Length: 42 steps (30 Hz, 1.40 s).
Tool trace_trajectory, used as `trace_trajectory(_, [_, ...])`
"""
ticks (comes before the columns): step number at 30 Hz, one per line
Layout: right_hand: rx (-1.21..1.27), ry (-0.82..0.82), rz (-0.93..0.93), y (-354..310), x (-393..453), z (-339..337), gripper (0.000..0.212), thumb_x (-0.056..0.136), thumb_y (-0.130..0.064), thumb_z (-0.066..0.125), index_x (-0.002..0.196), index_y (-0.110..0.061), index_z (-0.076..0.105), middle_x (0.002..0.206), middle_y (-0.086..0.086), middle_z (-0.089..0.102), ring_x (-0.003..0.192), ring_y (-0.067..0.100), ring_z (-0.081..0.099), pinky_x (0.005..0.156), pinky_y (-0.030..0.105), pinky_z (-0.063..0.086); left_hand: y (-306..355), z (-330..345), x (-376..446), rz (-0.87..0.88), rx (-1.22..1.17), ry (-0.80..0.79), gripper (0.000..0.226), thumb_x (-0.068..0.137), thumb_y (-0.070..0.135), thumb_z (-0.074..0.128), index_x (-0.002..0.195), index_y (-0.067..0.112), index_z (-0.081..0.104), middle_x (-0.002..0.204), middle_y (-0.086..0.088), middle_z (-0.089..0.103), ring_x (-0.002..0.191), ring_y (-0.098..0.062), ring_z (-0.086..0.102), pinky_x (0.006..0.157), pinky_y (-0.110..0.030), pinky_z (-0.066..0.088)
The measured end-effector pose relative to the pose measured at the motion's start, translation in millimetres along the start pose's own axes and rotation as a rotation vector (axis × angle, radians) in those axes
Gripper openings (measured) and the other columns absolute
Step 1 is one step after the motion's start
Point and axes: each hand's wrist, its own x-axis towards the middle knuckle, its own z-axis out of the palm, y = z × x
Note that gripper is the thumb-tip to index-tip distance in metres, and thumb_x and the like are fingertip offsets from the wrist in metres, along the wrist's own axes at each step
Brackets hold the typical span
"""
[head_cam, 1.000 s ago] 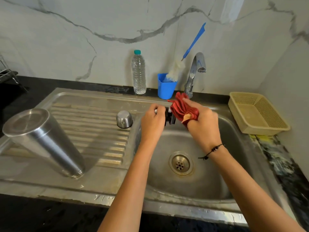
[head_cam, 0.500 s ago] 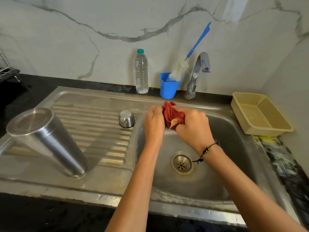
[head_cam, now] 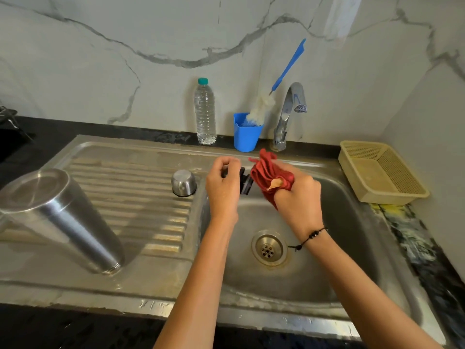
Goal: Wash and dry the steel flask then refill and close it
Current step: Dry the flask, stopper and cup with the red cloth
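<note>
The step in hand seems to be the drying of the flask's inner stopper, and to do it well the cloth must go into the grooves and the thread, not only over the outside. The person should turn the stopper a little after each wipe, so that every side meets a dry part of the cloth. It is wise to keep both hands over the sink (head_cam: 352,293), because a wet stopper can slip from the fingers.

Both forearms come up from the lower edge of the view and meet above the basin, behind the drain (head_cam: 269,248). The left hand (head_cam: 222,182) has its fingers curled around the dark stopper (head_cam: 245,183) and holds it sideways, with the end pointing to the right. The right hand (head_cam: 299,197) grips the bunched red cloth (head_cam: 269,172) tightly, with the wrist bent, and the cloth touches the end of the stopper.

The steel flask (head_cam: 60,217) stands upside down on the ribbed draining board at the left, well apart from the hands, so I judge it already washed. Its small steel cap (head_cam: 183,182) stands further back on the board, just beside the left hand. Behind, near the wall, are a water bottle (head_cam: 205,112), a blue cup (head_cam: 246,133) with a brush (head_cam: 261,109), and the tap (head_cam: 289,114).
</note>
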Motion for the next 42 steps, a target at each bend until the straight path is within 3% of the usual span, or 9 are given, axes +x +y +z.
trace_trajectory(3, [-0.030,0.078,-0.197,1,-5,1,0.051,0.075,0.004,0.063,0.122,-0.014,0.061,0.111,0.006,0.068,0.100,0.018,0.064,0.087,0.020,0.045,-1,-4,7,-0.079,-0.073,0.036,0.024,0.085,0.002,0.049,0.066,0.016,0.053,0.066,0.000,0.050,0.067,-0.018,0.043,0.061,-0.032,0.035])
trace_trajectory(7, [-0.198,-0.021,-0.401,1,-18,17,0.048,0.069,-0.006,0.063,0.117,-0.009,0.064,0.106,0.012,0.069,0.091,0.029,0.068,0.078,0.035,0.054,-4,-2,8,-0.267,-0.208,0.099,0.027,0.072,0.006,0.049,0.050,0.021,0.050,0.055,0.004,0.045,0.062,-0.019,0.043,0.059,-0.034,0.034])
trace_trajectory(11, [-0.210,-0.110,-0.283,-5,-21,18,0.036,0.078,-0.006,0.064,0.113,-0.013,0.066,0.087,0.011,0.071,0.078,0.032,0.064,0.070,0.042,0.053,-4,-7,7,-0.270,-0.256,0.168,0.029,0.073,-0.001,0.049,0.049,0.016,0.048,0.048,0.006,0.045,0.055,-0.018,0.045,0.056,-0.033,0.036])
trace_trajectory(15, [-0.221,-0.206,-0.130,-13,-8,16,0.014,0.082,-0.012,0.056,0.088,-0.013,0.069,0.066,0.007,0.063,0.070,0.032,0.057,0.065,0.032,0.046,5,-3,1,-0.179,-0.304,0.170,0.027,0.077,-0.008,0.044,0.055,0.008,0.049,0.041,0.009,0.050,0.041,-0.007,0.049,0.045,-0.020,0.038])
trace_trajectory(21, [-0.048,-0.400,0.193,-13,8,4,0.031,0.073,0.005,0.046,0.052,-0.016,0.053,0.046,-0.006,0.046,0.049,0.011,0.039,0.043,0.015,0.031,9,-2,-6,-0.079,-0.404,0.065,0.013,0.056,0.004,0.046,0.045,0.009,0.053,0.047,-0.002,0.056,0.047,-0.016,0.055,0.055,-0.027,0.050])
trace_trajectory(29, [-0.066,-0.541,0.337,-7,26,-9,0.031,0.063,0.015,0.047,0.051,-0.014,0.044,0.052,0.001,0.041,0.053,0.017,0.035,0.047,0.024,0.024,-1,0,-8,-0.067,-0.444,-0.017,0.007,0.052,0.007,0.043,0.055,0.005,0.049,0.052,-0.008,0.057,0.051,-0.019,0.055,0.055,-0.025,0.048])
trace_trajectory(32, [-0.133,-0.345,0.126,-11,25,-12,0.021,0.081,-0.001,0.053,0.078,-0.014,0.070,0.068,0.003,0.065,0.067,0.019,0.057,0.059,0.025,0.049,-3,-5,-2,-0.116,-0.421,-0.011,0.008,0.054,0.009,0.044,0.059,0.005,0.049,0.054,-0.004,0.059,0.056,-0.018,0.057,0.058,-0.027,0.048])
trace_trajectory(35, [-0.201,-0.220,-0.145,-18,16,-14,0.026,0.083,-0.015,0.058,0.105,-0.025,0.068,0.088,0.001,0.071,0.085,0.023,0.063,0.078,0.040,0.052,1,-8,1,-0.129,-0.387,0.036,0.014,0.069,-0.002,0.043,0.058,0.004,0.048,0.048,0.001,0.057,0.049,-0.012,0.054,0.052,-0.025,0.043])
trace_trajectory(42, [-0.461,-0.260,-0.382,-23,-14,10,0.026,0.083,-0.025,0.061,0.108,-0.020,0.062,0.096,0.001,0.065,0.085,0.029,0.060,0.070,0.042,0.051,-4,-14,8,-0.210,-0.465,0.092,0.020,0.050,0.005,0.047,0.036,0.019,0.044,0.049,0.002,0.040,0.056,-0.016,0.039,0.066,-0.037,0.036])
